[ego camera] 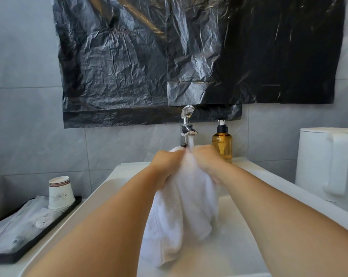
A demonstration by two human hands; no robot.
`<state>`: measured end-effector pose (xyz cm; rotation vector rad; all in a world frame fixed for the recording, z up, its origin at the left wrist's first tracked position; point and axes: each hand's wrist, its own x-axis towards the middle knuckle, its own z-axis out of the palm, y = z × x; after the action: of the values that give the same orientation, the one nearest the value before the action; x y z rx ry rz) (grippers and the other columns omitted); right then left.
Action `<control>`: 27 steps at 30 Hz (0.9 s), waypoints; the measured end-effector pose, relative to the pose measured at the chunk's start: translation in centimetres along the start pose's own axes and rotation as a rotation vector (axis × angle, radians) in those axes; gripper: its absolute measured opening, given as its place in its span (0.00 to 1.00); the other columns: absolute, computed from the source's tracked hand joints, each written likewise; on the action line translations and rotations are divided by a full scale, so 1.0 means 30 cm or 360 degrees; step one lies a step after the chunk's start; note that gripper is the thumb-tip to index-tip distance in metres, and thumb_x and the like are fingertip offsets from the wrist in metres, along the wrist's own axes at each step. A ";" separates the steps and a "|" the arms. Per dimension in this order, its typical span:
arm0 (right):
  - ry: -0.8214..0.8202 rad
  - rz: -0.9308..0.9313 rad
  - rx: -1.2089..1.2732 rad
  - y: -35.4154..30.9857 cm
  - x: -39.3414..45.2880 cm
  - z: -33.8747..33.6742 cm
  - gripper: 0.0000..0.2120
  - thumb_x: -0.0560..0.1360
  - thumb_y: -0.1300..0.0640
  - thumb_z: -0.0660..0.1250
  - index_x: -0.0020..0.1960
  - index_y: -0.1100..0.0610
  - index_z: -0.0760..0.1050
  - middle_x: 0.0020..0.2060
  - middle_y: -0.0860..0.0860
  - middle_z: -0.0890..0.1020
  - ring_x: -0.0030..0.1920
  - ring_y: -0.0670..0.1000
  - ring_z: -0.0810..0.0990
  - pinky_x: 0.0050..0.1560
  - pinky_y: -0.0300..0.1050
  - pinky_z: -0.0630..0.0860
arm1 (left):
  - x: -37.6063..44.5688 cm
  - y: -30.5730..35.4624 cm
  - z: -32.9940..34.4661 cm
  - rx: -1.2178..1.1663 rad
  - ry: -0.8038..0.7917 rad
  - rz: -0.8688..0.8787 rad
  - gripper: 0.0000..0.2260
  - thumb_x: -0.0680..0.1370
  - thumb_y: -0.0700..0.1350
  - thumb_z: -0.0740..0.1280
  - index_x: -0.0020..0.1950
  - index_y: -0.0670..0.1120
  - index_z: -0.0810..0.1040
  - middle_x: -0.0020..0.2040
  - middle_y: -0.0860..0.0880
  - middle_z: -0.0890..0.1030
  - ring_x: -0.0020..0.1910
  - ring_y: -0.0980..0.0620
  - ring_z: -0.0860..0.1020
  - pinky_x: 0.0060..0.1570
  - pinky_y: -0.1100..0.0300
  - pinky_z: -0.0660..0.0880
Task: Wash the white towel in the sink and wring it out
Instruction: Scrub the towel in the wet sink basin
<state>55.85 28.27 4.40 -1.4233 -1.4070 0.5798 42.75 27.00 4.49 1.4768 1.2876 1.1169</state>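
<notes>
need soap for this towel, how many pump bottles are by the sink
1. An amber pump bottle stands on the sink ledge just right of the faucet. The arms and towel may hide others.

A white rectangular basin surface (127, 168) is seen below grey wall tiles. An amber plastic pump bottle (222, 144) stands on its back edge, beside a chrome tap (187, 128). A black tray (55, 220) is set at its left.
</notes>
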 end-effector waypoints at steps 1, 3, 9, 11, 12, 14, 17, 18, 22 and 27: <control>0.0060 -0.0001 0.0057 -0.008 0.002 -0.004 0.17 0.80 0.50 0.61 0.35 0.54 0.68 0.37 0.53 0.73 0.37 0.52 0.71 0.40 0.44 0.69 | 0.009 0.001 0.002 -0.0013 -0.0019 0.0014 0.15 0.77 0.55 0.67 0.52 0.45 0.81 0.47 0.45 0.85 0.46 0.46 0.83 0.44 0.57 0.79; 0.0097 0.0022 0.0254 -0.018 -0.006 -0.010 0.21 0.75 0.41 0.67 0.38 0.58 0.74 0.36 0.54 0.76 0.38 0.54 0.74 0.42 0.45 0.68 | 0.004 0.003 0.008 -0.0038 -0.0058 0.0041 0.16 0.76 0.57 0.68 0.52 0.46 0.83 0.46 0.46 0.86 0.43 0.48 0.84 0.43 0.58 0.80; -0.0265 0.0271 0.0150 0.058 0.023 0.009 0.17 0.68 0.53 0.70 0.55 0.57 0.78 0.48 0.60 0.84 0.47 0.59 0.84 0.48 0.51 0.79 | 0.006 -0.037 0.009 0.0124 -0.0139 0.0136 0.16 0.79 0.41 0.58 0.44 0.53 0.85 0.45 0.47 0.83 0.40 0.48 0.76 0.44 0.55 0.69; -0.0171 0.0154 -0.0025 0.045 0.021 0.017 0.08 0.75 0.55 0.64 0.51 0.56 0.79 0.47 0.58 0.83 0.45 0.57 0.81 0.42 0.45 0.74 | 0.008 -0.031 0.001 0.0154 -0.0089 0.0114 0.10 0.80 0.44 0.60 0.47 0.51 0.81 0.48 0.46 0.84 0.40 0.48 0.78 0.42 0.59 0.73; -0.0116 0.0105 -0.0095 0.027 0.015 0.019 0.08 0.78 0.58 0.61 0.48 0.56 0.79 0.45 0.56 0.82 0.44 0.56 0.79 0.39 0.43 0.70 | -0.001 -0.019 0.000 0.0170 -0.0080 0.0083 0.07 0.81 0.47 0.61 0.50 0.49 0.79 0.47 0.46 0.83 0.39 0.49 0.79 0.39 0.61 0.75; 0.0060 -0.0030 -0.0175 0.001 0.004 0.017 0.10 0.80 0.59 0.59 0.44 0.57 0.76 0.40 0.54 0.78 0.41 0.55 0.76 0.37 0.43 0.65 | 0.002 -0.004 0.000 0.0152 -0.0058 0.0037 0.14 0.79 0.54 0.64 0.56 0.45 0.77 0.47 0.46 0.83 0.42 0.48 0.81 0.40 0.60 0.78; 0.0024 0.0115 0.0317 0.001 -0.010 0.004 0.11 0.72 0.51 0.68 0.43 0.59 0.77 0.33 0.54 0.78 0.33 0.54 0.76 0.34 0.42 0.67 | 0.008 -0.006 -0.002 0.0048 -0.0068 0.0087 0.14 0.78 0.58 0.65 0.50 0.48 0.81 0.46 0.47 0.85 0.42 0.49 0.83 0.40 0.61 0.77; -0.0083 0.0197 0.0349 0.015 -0.004 0.004 0.12 0.70 0.51 0.69 0.46 0.60 0.78 0.33 0.54 0.80 0.34 0.54 0.78 0.35 0.42 0.70 | 0.009 -0.013 0.000 0.0039 -0.0077 0.0127 0.13 0.79 0.56 0.64 0.48 0.48 0.82 0.44 0.48 0.84 0.39 0.49 0.81 0.36 0.63 0.75; -0.0308 0.0178 0.0034 0.039 -0.011 0.016 0.05 0.74 0.60 0.61 0.47 0.56 0.76 0.38 0.57 0.80 0.38 0.57 0.79 0.37 0.46 0.74 | 0.015 -0.043 0.014 0.0143 -0.0193 0.0169 0.17 0.80 0.42 0.55 0.52 0.56 0.83 0.43 0.50 0.81 0.38 0.49 0.75 0.36 0.61 0.69; -0.0052 -0.0032 -0.0158 0.001 0.001 0.013 0.08 0.80 0.61 0.58 0.44 0.56 0.73 0.36 0.50 0.72 0.45 0.53 0.72 0.40 0.42 0.70 | -0.005 -0.002 0.012 0.0153 -0.0099 0.0099 0.10 0.81 0.48 0.60 0.49 0.51 0.81 0.47 0.46 0.84 0.43 0.46 0.82 0.41 0.59 0.79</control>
<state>55.51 28.42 4.23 -1.4819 -1.4920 0.5292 43.08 26.85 4.35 1.6199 1.2756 1.0529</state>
